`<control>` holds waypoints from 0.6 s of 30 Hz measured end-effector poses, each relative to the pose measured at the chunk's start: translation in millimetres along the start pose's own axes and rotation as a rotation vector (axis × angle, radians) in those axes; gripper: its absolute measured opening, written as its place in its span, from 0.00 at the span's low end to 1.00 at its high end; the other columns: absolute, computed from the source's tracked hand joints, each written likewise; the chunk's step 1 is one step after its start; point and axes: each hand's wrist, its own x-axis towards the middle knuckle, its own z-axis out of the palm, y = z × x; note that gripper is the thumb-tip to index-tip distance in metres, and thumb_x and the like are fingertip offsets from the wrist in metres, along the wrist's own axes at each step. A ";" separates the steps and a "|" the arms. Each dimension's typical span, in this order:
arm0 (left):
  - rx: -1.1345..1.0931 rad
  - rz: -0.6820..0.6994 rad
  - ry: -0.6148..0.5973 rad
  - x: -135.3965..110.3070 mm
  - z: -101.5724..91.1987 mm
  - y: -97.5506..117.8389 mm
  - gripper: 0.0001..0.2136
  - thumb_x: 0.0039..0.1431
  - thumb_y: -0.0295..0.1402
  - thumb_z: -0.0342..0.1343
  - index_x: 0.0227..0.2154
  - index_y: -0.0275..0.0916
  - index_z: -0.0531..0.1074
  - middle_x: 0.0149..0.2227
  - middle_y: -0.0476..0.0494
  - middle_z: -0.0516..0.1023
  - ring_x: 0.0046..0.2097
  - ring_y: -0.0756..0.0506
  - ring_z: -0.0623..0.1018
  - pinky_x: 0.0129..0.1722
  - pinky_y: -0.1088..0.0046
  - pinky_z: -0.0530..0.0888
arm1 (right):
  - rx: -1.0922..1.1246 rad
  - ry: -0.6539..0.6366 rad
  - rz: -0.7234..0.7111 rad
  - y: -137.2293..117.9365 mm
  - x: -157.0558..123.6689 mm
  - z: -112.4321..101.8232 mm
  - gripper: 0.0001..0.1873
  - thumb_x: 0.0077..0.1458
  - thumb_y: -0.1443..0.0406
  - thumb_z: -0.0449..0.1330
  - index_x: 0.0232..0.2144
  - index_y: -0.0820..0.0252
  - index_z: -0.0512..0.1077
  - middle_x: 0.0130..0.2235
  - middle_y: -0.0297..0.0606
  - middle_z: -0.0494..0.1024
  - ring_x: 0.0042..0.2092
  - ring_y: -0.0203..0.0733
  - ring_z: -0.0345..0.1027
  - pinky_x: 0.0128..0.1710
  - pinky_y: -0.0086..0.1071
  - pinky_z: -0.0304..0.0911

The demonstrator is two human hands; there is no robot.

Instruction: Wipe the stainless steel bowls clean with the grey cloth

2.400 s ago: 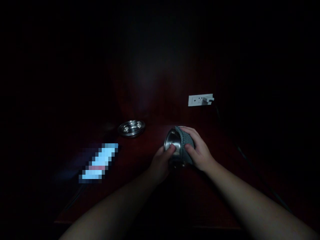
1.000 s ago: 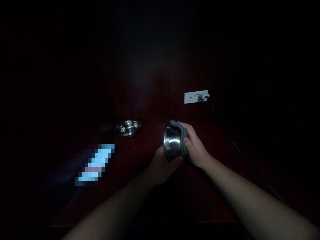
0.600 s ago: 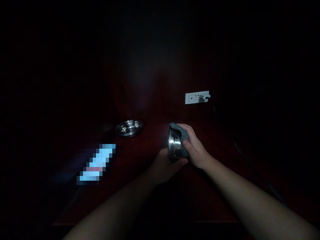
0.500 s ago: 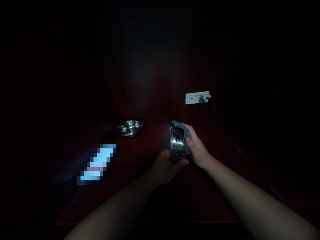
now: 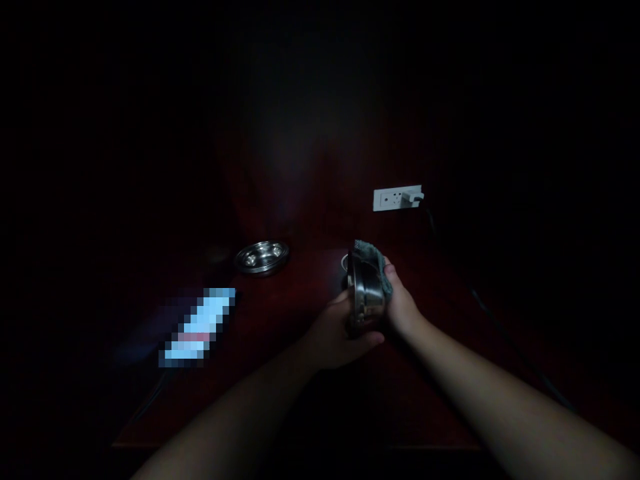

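A shiny metal bowl (image 5: 369, 297) is held up on its side, its rim turned to the left. My left hand (image 5: 334, 337) grips its lower rim, with the thumb along the underside and the fingers partly hidden behind the metal. On the bowl's right side my right hand (image 5: 403, 303) presses a grey-green cloth (image 5: 373, 253) against the outside. Most of the right fingers are out of sight behind the cloth. Part of a pale ring-shaped thing (image 5: 344, 262) shows just left of the bowl; I cannot make out what it is.
On the dark red table (image 5: 280, 313) a shallow metal dish (image 5: 263, 259) stands to the left. Nearer lies a lit, pixelated screen (image 5: 200, 327) with a cable. A white wall socket (image 5: 397, 199) holds a plug, and a dark cable (image 5: 520, 353) runs down the right side.
The bowl has shifted slightly right and down and turned a little in my hands. My right hand with the cloth has slid further round its far side.
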 end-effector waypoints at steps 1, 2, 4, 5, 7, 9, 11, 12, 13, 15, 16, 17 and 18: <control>-0.077 -0.037 -0.008 -0.8 0.4 0.6 0.19 0.45 0.33 0.64 0.42 0.38 0.73 0.46 0.38 0.74 0.46 0.40 0.75 0.47 0.63 0.71 | 0.029 0.008 0.002 -4.7 -0.9 -1.0 0.27 0.61 0.48 0.35 0.54 0.52 0.58 0.53 0.41 0.68 0.55 0.47 0.63 0.55 0.46 0.59; -0.156 -0.076 -0.023 -1.7 0.6 0.9 0.20 0.44 0.33 0.65 0.43 0.38 0.73 0.45 0.38 0.75 0.45 0.40 0.75 0.46 0.63 0.71 | 0.026 0.010 -0.025 -10.1 -1.8 -2.4 0.27 0.61 0.47 0.37 0.54 0.52 0.58 0.54 0.41 0.68 0.55 0.48 0.62 0.56 0.46 0.57; -0.304 -0.131 -0.038 -3.1 0.2 0.4 0.20 0.44 0.33 0.65 0.42 0.37 0.72 0.42 0.39 0.76 0.44 0.41 0.76 0.45 0.63 0.71 | -0.038 -0.052 -0.111 -20.9 -3.3 -5.6 0.29 0.59 0.47 0.42 0.57 0.53 0.56 0.57 0.43 0.64 0.58 0.50 0.58 0.58 0.47 0.53; -0.373 -0.143 -0.034 -3.3 -0.2 -0.3 0.19 0.45 0.34 0.64 0.42 0.36 0.72 0.41 0.39 0.77 0.44 0.41 0.76 0.45 0.63 0.71 | -0.080 -0.084 -0.152 -25.3 -3.8 -7.1 0.30 0.59 0.47 0.44 0.57 0.54 0.55 0.57 0.43 0.63 0.58 0.50 0.57 0.58 0.47 0.53; -0.502 -0.162 -0.007 -2.6 -1.1 -2.5 0.20 0.46 0.37 0.64 0.42 0.36 0.72 0.40 0.39 0.77 0.42 0.42 0.76 0.44 0.64 0.70 | -0.167 -0.115 -0.232 -30.7 -4.0 -9.7 0.31 0.58 0.46 0.44 0.57 0.55 0.56 0.57 0.45 0.62 0.59 0.51 0.55 0.59 0.48 0.51; -0.620 -0.201 0.029 -0.7 -1.1 -4.8 0.22 0.46 0.39 0.63 0.44 0.36 0.71 0.39 0.40 0.77 0.40 0.43 0.76 0.43 0.66 0.71 | -0.239 -0.130 -0.289 -31.6 -3.2 -11.5 0.31 0.58 0.46 0.45 0.57 0.56 0.57 0.57 0.46 0.62 0.59 0.52 0.54 0.59 0.49 0.51; -0.676 -0.245 0.093 1.2 0.2 -6.2 0.22 0.47 0.40 0.63 0.44 0.35 0.71 0.37 0.41 0.77 0.38 0.44 0.76 0.40 0.67 0.71 | -0.284 -0.146 -0.317 -29.9 -1.9 -12.4 0.30 0.58 0.47 0.45 0.57 0.56 0.57 0.56 0.47 0.62 0.59 0.53 0.54 0.59 0.49 0.51; -0.661 -0.261 0.129 1.9 1.3 -6.2 0.20 0.47 0.39 0.63 0.42 0.35 0.71 0.36 0.41 0.77 0.36 0.45 0.76 0.39 0.68 0.71 | -0.296 -0.156 -0.319 -28.8 -1.3 -12.6 0.30 0.58 0.47 0.46 0.57 0.56 0.57 0.56 0.47 0.62 0.59 0.53 0.54 0.59 0.50 0.51; -0.616 -0.273 0.157 2.2 2.6 -5.7 0.18 0.47 0.39 0.63 0.41 0.35 0.72 0.35 0.42 0.78 0.35 0.46 0.76 0.38 0.68 0.71 | -0.300 -0.166 -0.314 -27.8 -0.8 -12.6 0.30 0.58 0.47 0.46 0.57 0.56 0.57 0.56 0.47 0.62 0.59 0.53 0.54 0.59 0.50 0.51; -0.473 -0.276 0.171 1.9 5.3 -3.6 0.15 0.47 0.36 0.63 0.38 0.34 0.73 0.34 0.43 0.78 0.35 0.46 0.76 0.38 0.69 0.71 | -0.282 -0.178 -0.288 -26.9 -0.2 -12.5 0.30 0.58 0.47 0.45 0.57 0.55 0.57 0.56 0.46 0.63 0.59 0.53 0.55 0.58 0.50 0.51; -0.406 -0.268 0.165 1.4 6.5 -2.3 0.14 0.47 0.35 0.63 0.37 0.34 0.74 0.34 0.43 0.78 0.36 0.46 0.76 0.38 0.69 0.71 | -0.261 -0.178 -0.270 -26.9 -0.1 -12.4 0.30 0.58 0.47 0.45 0.57 0.55 0.57 0.56 0.46 0.63 0.58 0.53 0.55 0.58 0.50 0.52; -0.354 -0.258 0.155 0.8 7.5 -1.0 0.14 0.47 0.35 0.63 0.36 0.35 0.74 0.35 0.43 0.79 0.36 0.46 0.76 0.39 0.68 0.72 | -0.236 -0.176 -0.249 -27.2 -0.1 -12.3 0.29 0.59 0.47 0.44 0.57 0.55 0.57 0.56 0.45 0.63 0.58 0.53 0.56 0.58 0.50 0.52; -0.318 -0.245 0.148 0.2 8.2 0.1 0.13 0.48 0.35 0.63 0.37 0.35 0.74 0.36 0.42 0.79 0.37 0.45 0.77 0.40 0.68 0.72 | -0.211 -0.171 -0.228 -27.6 -0.3 -12.3 0.29 0.59 0.47 0.44 0.57 0.54 0.57 0.56 0.45 0.63 0.58 0.52 0.56 0.58 0.50 0.52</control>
